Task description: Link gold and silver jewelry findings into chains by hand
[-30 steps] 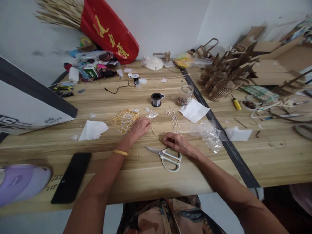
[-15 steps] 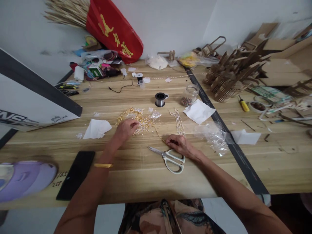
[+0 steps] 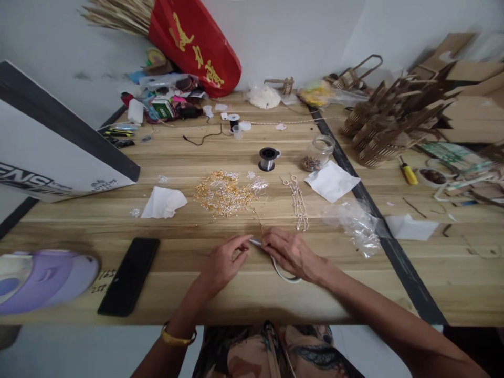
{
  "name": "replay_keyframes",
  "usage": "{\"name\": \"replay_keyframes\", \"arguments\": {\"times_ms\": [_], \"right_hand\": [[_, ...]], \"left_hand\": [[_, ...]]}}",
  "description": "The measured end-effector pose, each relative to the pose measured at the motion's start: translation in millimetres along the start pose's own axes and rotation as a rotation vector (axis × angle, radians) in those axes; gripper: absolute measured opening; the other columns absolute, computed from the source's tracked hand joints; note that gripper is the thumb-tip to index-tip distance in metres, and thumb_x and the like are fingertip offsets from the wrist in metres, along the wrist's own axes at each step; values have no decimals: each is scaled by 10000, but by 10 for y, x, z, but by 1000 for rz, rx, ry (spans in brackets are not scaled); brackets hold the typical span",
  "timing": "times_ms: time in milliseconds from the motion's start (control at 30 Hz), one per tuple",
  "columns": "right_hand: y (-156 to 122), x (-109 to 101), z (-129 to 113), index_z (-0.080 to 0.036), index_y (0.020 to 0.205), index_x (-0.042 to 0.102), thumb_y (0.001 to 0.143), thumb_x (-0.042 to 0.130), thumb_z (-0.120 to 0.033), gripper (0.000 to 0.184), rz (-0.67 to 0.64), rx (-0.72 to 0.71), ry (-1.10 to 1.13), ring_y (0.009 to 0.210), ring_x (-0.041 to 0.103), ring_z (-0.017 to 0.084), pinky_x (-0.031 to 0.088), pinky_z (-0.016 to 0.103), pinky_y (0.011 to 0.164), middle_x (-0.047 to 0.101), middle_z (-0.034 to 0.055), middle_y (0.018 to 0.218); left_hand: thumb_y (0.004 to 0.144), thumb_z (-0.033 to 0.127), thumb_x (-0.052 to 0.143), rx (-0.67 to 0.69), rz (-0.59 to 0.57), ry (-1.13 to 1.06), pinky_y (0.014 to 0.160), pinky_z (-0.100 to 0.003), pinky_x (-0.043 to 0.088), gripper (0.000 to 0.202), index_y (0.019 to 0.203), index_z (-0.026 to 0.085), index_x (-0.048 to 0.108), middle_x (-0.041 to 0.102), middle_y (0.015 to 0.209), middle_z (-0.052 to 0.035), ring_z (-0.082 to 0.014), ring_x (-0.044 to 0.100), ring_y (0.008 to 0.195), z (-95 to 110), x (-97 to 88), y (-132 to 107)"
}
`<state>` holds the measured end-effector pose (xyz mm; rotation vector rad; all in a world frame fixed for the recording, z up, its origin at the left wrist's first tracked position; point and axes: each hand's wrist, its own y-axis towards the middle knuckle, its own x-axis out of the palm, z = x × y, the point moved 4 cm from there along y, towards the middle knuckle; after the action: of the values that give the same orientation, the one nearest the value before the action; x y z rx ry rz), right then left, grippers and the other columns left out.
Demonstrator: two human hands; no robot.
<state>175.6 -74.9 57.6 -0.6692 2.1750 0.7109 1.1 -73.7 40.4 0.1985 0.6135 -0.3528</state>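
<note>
My right hand (image 3: 290,253) has its fingers closed at the near end of a thin gold bead strand (image 3: 260,218), which runs back to the pile. The hand covers most of a pair of scissors (image 3: 282,273); part of a pale handle loop and a bit of blade show. My left hand (image 3: 226,262) is beside the blade tip, thumb and forefinger curled together; whatever is in them is too small to make out. Beyond the hands lies a tangled heap of gold and silver beads (image 3: 226,194). Pale bead strands (image 3: 299,205) lie to its right.
A wire spool (image 3: 268,159) and a glass jar (image 3: 318,152) stand behind the beads. White paper (image 3: 163,203) and a black phone (image 3: 128,276) lie left, clear plastic bags (image 3: 360,226) right. Wooden baskets (image 3: 374,126) crowd the back right; a large box (image 3: 59,147) stands left.
My left hand has moved from the bead heap toward me and right, near the scissors. My right hand has shifted slightly nearer and now covers much of the scissors. The view has shifted a little.
</note>
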Motion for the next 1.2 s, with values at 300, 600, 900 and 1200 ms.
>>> {"name": "replay_keyframes", "arguments": {"times_ms": [300, 600, 900, 1200], "right_hand": [[102, 74, -268, -178, 1007, 501, 973, 346, -259, 178, -37, -77, -149, 835, 569, 134, 450, 212, 613, 571, 67, 951], [51, 172, -258, -183, 965, 507, 956, 399, -231, 119, -82, 21, 2, 840, 579, 135, 454, 238, 684, 584, 50, 917], [-188, 119, -131, -180, 1067, 527, 935, 436, -244, 172, -75, 97, -165, 892, 581, 166, 481, 279, 740, 599, 77, 984], [-349, 63, 13, -242, 1306, 403, 892, 494, -266, 424, -276, 319, -453, 879, 560, 199, 496, 270, 630, 550, 92, 1039]], "left_hand": [[786, 206, 548, -48, 48, -247, 675, -233, 482, 129, 768, 135, 654, 689, 752, -33, -145, 613, 696, 73, 92, -37], [773, 130, 556, 70, 68, 20, 623, -227, 436, 122, 656, 149, 585, 611, 659, -16, -133, 575, 643, 58, 133, -148], [828, 161, 530, 17, 153, -44, 710, -230, 464, 139, 801, 149, 667, 655, 792, -55, -140, 612, 766, -82, 46, -228], [847, 262, 522, -229, 202, -147, 727, -247, 471, 200, 872, 166, 696, 686, 845, -46, -160, 627, 799, -305, -174, -342]]}}
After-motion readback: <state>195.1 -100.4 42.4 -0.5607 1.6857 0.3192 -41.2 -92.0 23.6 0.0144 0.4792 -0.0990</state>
